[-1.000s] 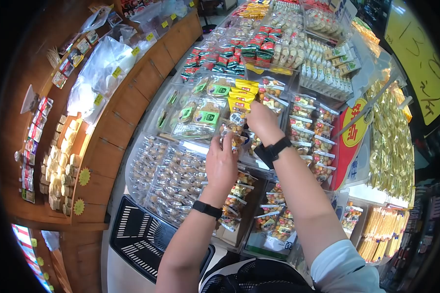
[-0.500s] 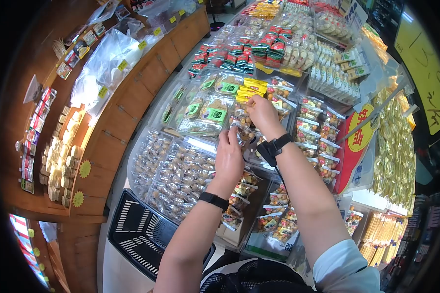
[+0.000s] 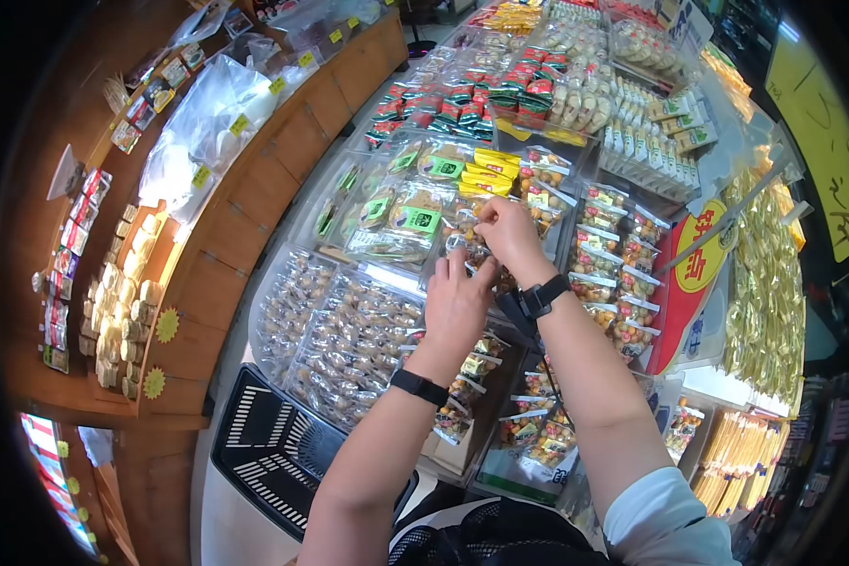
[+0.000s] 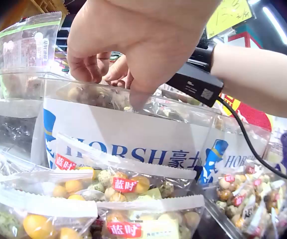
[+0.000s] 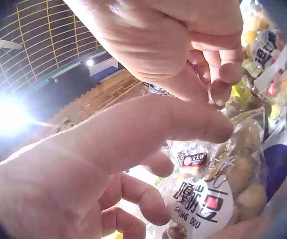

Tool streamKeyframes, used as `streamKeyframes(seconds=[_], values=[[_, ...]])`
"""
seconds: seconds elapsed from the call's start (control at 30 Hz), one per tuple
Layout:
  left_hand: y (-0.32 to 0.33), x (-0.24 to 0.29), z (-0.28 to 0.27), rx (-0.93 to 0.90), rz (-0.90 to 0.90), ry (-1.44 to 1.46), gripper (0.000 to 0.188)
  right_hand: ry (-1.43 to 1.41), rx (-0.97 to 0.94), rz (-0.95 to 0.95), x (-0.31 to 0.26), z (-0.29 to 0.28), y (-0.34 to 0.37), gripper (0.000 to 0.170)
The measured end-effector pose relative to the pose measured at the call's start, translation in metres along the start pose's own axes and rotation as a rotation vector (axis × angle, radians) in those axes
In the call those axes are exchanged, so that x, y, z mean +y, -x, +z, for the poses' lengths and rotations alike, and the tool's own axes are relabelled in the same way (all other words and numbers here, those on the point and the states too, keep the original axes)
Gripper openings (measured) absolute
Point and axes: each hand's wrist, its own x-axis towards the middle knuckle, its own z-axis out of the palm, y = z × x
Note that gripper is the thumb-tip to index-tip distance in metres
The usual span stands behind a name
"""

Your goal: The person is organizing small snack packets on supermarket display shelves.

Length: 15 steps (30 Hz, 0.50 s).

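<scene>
Both hands work over an open-topped bin in the head view. My left hand (image 3: 457, 297) reaches in, thumb and fingers spread around a clear bag of beans (image 5: 243, 169) with a white round label. In the left wrist view its thumb and fingertips dip behind the bin's printed front wall (image 4: 113, 127). Close beside it is my right hand (image 3: 512, 236), fingers curled and fingertips near the bag's upper edge in the right wrist view; I cannot tell whether they pinch it. Yellow packets (image 3: 491, 172) lie just beyond the right hand.
Green-labelled bags (image 3: 415, 219) fill the bin to the left, small clear-wrapped snacks (image 3: 344, 330) the one nearer. Bagged nut mixes (image 4: 128, 186) stand in front. A black basket (image 3: 274, 453) is at lower left. A red sign (image 3: 693, 259) rises on the right.
My right hand has drawn back from the yellow packets, closer to the left hand. The left hand's thumb has spread to the right. The head view has shifted slightly.
</scene>
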Motion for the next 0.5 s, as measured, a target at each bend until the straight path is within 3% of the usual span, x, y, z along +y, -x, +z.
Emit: streamKeyframes(seconds=[0.23, 0.27, 0.4, 0.5], values=[[-0.002, -0.018, 0.009, 0.085, -0.160, -0.107, 0.049, 0.042, 0.054, -0.089, 0.006, 0.005, 0.004, 0.015], [-0.002, -0.017, 0.008, 0.069, -0.187, -0.096, 0.049, 0.014, -0.015, -0.018, 0.011, 0.005, 0.002, 0.019], [-0.001, -0.012, -0.002, 0.025, -0.222, -0.060, 0.050, -0.098, -0.037, -0.036, 0.015, -0.013, 0.003, 0.024], [0.002, -0.011, -0.009, 0.028, -0.164, -0.042, 0.051, -0.058, -0.002, 0.134, 0.005, -0.039, 0.011, 0.023]])
